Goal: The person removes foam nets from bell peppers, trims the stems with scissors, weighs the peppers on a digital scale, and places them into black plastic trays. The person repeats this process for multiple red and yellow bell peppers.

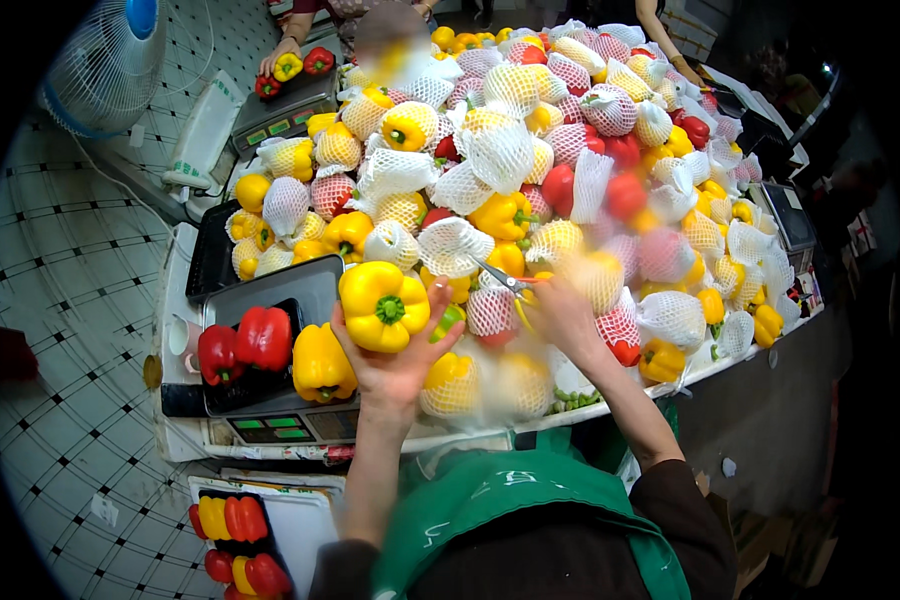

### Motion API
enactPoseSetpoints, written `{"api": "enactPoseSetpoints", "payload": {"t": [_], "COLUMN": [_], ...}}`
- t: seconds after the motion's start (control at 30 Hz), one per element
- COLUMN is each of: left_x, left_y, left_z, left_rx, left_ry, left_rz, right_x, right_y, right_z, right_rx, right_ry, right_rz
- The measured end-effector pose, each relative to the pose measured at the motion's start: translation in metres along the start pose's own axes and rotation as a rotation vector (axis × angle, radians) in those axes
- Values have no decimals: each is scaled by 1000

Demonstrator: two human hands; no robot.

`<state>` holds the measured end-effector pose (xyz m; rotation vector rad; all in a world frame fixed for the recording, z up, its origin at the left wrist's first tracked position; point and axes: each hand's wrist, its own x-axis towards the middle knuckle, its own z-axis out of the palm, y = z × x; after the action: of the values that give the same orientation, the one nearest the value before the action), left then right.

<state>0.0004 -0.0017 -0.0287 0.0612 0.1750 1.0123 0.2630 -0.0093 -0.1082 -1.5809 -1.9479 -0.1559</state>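
In my left hand [392, 376] a yellow bell pepper [362, 290] is held up, its green stem toward me, the fingers cupped around it. My right hand [562, 312] grips a pair of scissors [511, 281] with yellow-orange handles, the blades aimed up and left over the pepper pile. Left of my left hand is a scale [315, 276]. On it a black tray [288, 312] carries two red peppers, one of them this red pepper [265, 338], and another yellow pepper [322, 364] sits at its right side.
A heap of red and yellow peppers, many in foam net sleeves [500, 155], covers the table. Filled pepper trays [232, 548] stand lower left. Across the table, a co-worker's hand [282, 56] is at a second scale [300, 98]. A fan [105, 70] stands at far left.
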Motion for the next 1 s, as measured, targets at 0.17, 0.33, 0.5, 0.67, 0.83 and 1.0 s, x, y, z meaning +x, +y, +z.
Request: {"api": "enactPoseSetpoints", "payload": {"t": [0.17, 0.33, 0.5, 0.67, 0.83, 1.0], "left_x": [-4, -12, -38, -46, -38, -45], "left_y": [-9, -29, -39, -17, -34, 11], "left_z": [2, -7, 20, -1, -9, -8], "left_rx": [-109, -95, 248, 28, 83, 318], "left_ry": [-122, -41, -225, -199, -52, 103], "left_rz": [-110, -128, -154, -116, 156, 416], "right_x": [35, 55, 70, 70, 34, 26], "right_y": [-33, -101, -15, -78, -136, -158], "right_z": [-45, -70, -34, -83, -51, -104], "right_rx": [-141, 270, -199, 487, 436, 372], "right_ry": [-300, 145, -118, 76, 33, -109], "right_rz": [197, -110, 95, 273, -246, -358]}}
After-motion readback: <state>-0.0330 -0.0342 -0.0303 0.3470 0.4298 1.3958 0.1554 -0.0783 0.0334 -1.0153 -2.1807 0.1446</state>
